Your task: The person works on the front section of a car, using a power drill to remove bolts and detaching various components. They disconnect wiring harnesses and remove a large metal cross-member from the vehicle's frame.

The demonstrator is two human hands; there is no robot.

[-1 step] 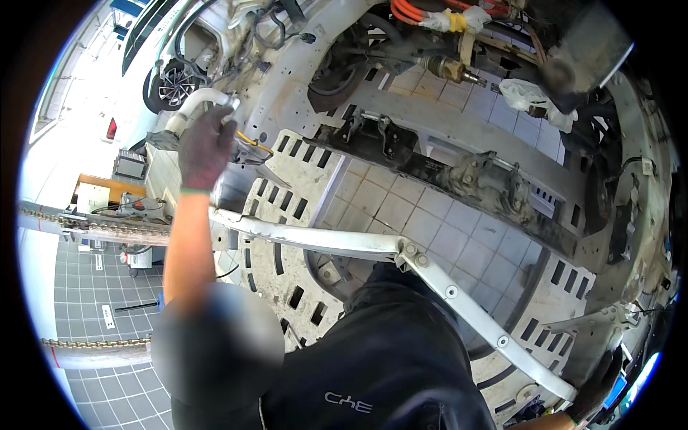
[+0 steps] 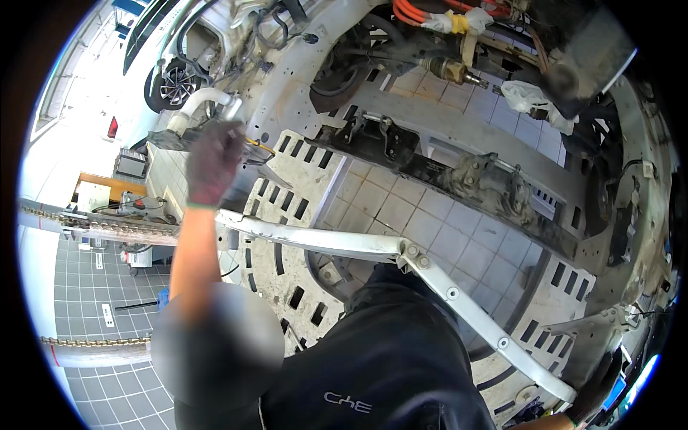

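Note:
My left hand [image 2: 215, 165], in a dark glove, hovers at the left side of a stripped car front. It is just below the bent end of a white pipe [image 2: 208, 97] and beside a thin yellow strip [image 2: 259, 147]. Its fingers are blurred, so their pose is unclear. A silver curved crossbar [image 2: 337, 242] spans the front of the body, close to my torso. My right hand [image 2: 602, 387], also dark-gloved, is at the lower right by the bar's right end. Shadow and the picture's rim hide its fingers, and I cannot tell whether it touches the bar.
A slotted grey platform [image 2: 297, 172] lies beneath the car body. A dark crossmember [image 2: 430, 172] runs across the bay, with a drive shaft [image 2: 448, 69] and orange cables [image 2: 412, 11] beyond. Chains [image 2: 115, 228] stretch in at the left; another car's wheel [image 2: 175, 84] stands behind.
My left hand has drawn back slightly toward me, away from the white pipe's end. My right hand and the silver crossbar stay about where they were.

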